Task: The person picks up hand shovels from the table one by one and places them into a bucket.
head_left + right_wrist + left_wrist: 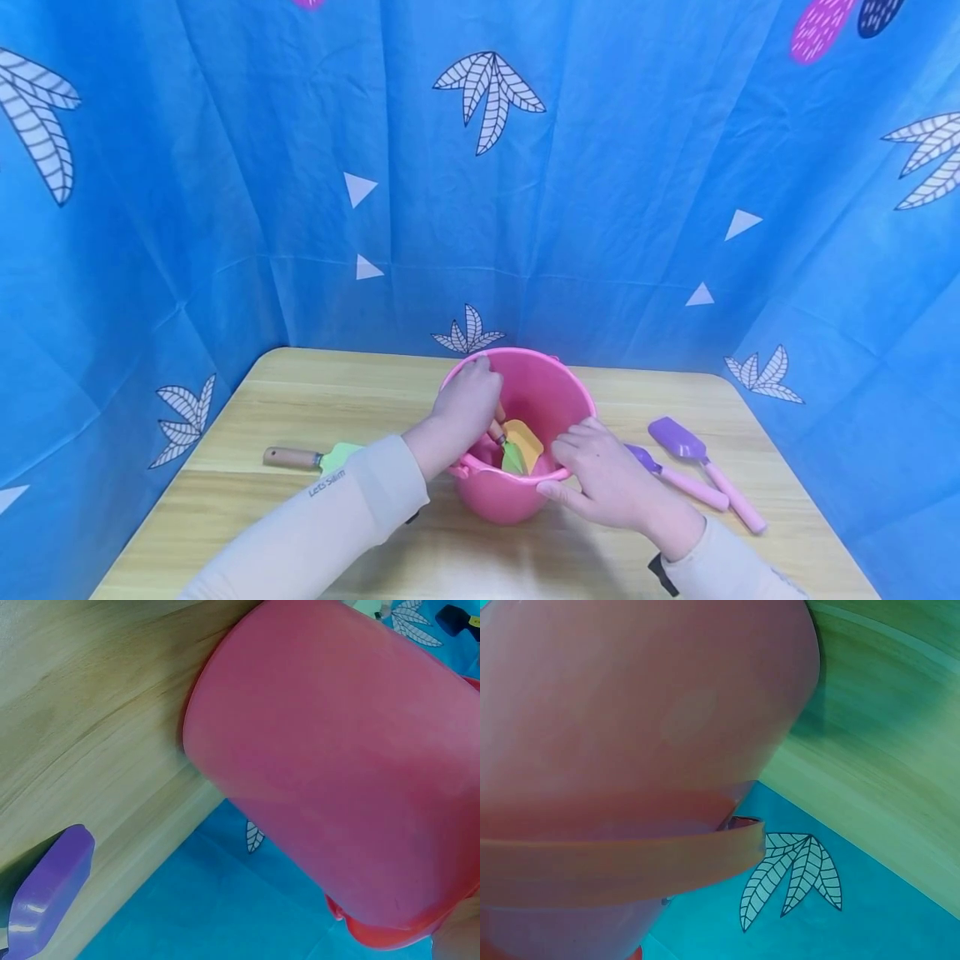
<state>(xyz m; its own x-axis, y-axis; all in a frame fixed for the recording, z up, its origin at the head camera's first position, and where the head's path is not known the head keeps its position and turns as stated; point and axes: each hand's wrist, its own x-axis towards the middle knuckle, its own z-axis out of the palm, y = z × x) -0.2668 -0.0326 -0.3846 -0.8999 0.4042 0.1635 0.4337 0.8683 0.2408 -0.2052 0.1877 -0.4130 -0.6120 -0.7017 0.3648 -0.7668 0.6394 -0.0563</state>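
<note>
A pink bucket (498,496) stands on the wooden table, with its outer wall (315,750) filling much of both wrist views. My left hand (467,404) grips the left side of its rim; the fingertips are hidden. On the right my right hand (600,471) holds the rim, fingers curled over the inside and thumb outside. Within the bucket lie a small green trowel (513,457) with a wooden handle and a yellow shovel (527,439). Part of the wooden handle disappears behind my left hand.
Two purple shovels with pink handles, one whole (678,438) and one partly covered by my right hand (693,487), lie to the right. Left of the bucket, a green tool with a wooden handle (291,457) is half hidden by my sleeve. Blue patterned cloth (480,217) surrounds the table.
</note>
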